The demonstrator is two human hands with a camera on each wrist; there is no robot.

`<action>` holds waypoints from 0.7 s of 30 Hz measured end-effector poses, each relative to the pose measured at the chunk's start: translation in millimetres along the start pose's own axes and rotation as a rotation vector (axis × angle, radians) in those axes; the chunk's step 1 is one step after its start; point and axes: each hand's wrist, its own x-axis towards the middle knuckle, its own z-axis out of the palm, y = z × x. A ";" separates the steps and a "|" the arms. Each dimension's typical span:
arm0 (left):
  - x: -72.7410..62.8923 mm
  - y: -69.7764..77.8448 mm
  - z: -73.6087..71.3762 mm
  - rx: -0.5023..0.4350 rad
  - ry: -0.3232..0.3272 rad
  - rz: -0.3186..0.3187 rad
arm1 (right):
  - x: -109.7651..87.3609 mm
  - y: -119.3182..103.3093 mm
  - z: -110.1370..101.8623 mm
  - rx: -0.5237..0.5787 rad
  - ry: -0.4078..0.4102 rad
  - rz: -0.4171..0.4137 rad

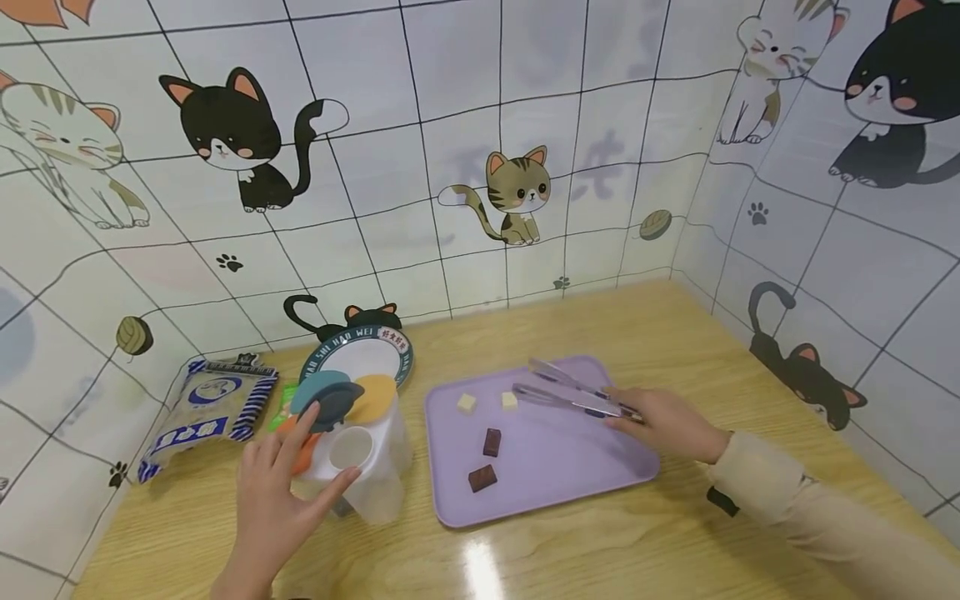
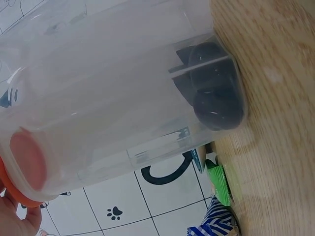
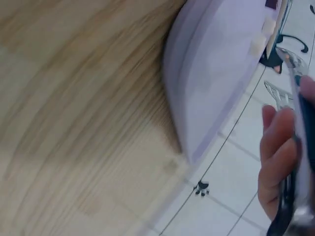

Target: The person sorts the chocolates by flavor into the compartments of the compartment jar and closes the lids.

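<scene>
My left hand (image 1: 273,492) is at a translucent container (image 1: 378,500) with several coloured lids. Its index finger touches the raised dark blue lid (image 1: 335,403), and its thumb spreads to the front rim beside an uncovered round opening (image 1: 351,448). Dark rounded pieces (image 2: 216,88) lie at the bottom of the container in the left wrist view. My right hand (image 1: 671,421) grips metal tongs (image 1: 562,398), arms spread apart, over a lilac tray (image 1: 555,475). Two cream cubes (image 1: 467,403) and two dark brown blocks (image 1: 491,442) lie on that tray; the tongs' tips are near one cream cube.
Behind the container a plate with a dark green lettered rim (image 1: 401,354) leans by the wall. A blue-and-white striped bag (image 1: 213,408) lies at the left, with a green packet (image 1: 283,407) beside it. Tiled walls with cat pictures bound the wooden table (image 1: 525,558).
</scene>
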 end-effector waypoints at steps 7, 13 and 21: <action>1.4 0.7 3.8 -0.003 -0.007 0.007 | 15.4 -9.8 18.5 -0.117 -0.004 -0.079; 0.2 0.5 3.9 -0.008 -0.015 -0.005 | 18.9 -13.1 22.9 -0.104 -0.001 -0.074; 1.4 -1.4 -0.7 0.002 -0.030 -0.011 | 23.8 -57.2 13.4 0.020 0.184 -0.209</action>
